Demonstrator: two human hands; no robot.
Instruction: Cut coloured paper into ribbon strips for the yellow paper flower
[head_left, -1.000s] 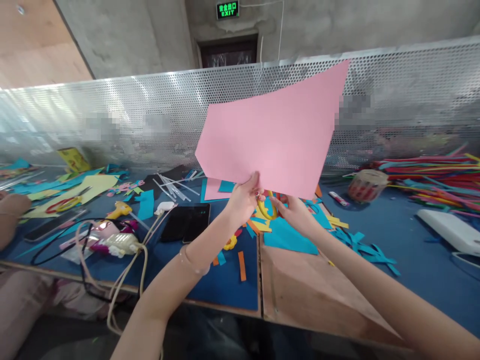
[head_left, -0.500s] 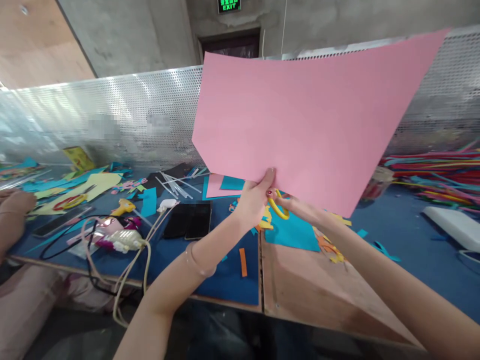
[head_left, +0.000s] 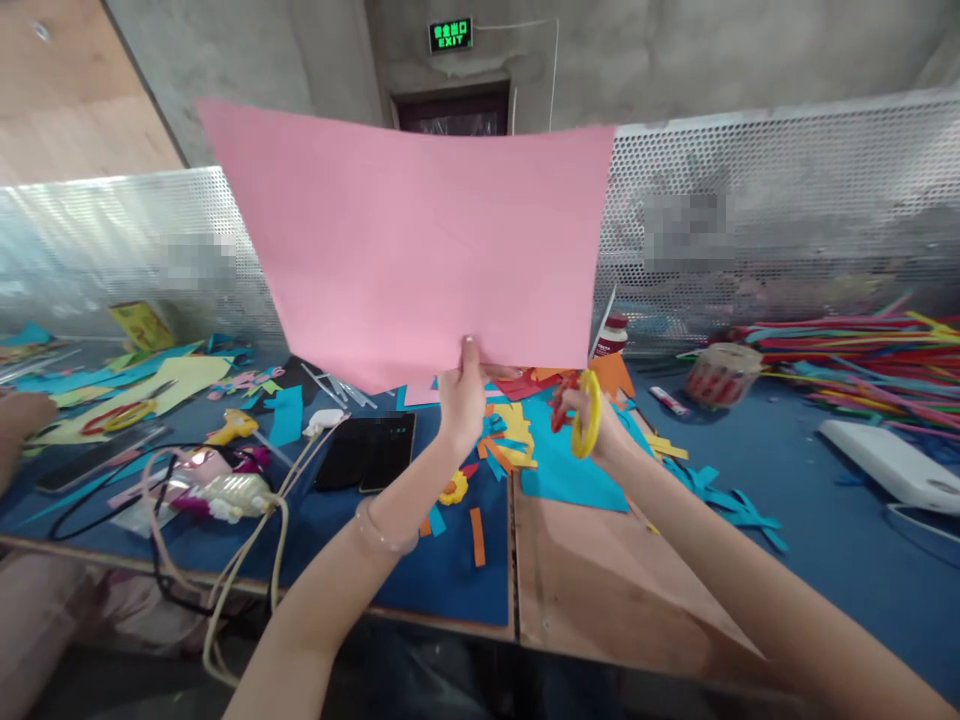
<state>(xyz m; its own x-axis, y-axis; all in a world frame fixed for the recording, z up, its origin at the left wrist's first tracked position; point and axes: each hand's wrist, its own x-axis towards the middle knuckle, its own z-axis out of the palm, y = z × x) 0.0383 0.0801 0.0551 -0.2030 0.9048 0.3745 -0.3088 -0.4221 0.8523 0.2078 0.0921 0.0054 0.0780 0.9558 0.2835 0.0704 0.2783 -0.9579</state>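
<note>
My left hand [head_left: 463, 402] grips a large pink sheet of paper [head_left: 435, 240] at its lower edge, thumb on the near face. The sheet stands raised above the table, its top edge curving slightly. Just right of the sheet's lower right corner, my right hand [head_left: 611, 435] holds scissors [head_left: 587, 415] with yellow and red handles. Their blades are hard to make out. Below the hands lie a blue sheet [head_left: 570, 470], yellow paper pieces [head_left: 514, 432] and a small yellow paper flower [head_left: 454, 488].
Left are two dark phones [head_left: 367, 452], a yellow glue gun [head_left: 234, 428], tangled cords [head_left: 281, 530] and another person's hand [head_left: 26, 425]. Right are a tape roll [head_left: 721, 375], a white box-shaped device [head_left: 892, 462] and colourful pipe cleaners [head_left: 862, 350]. A perforated metal screen [head_left: 787, 220] stands behind.
The pink sheet has swung left and turned in my left hand. My right hand, with the scissors, has moved right from beside my left hand.
</note>
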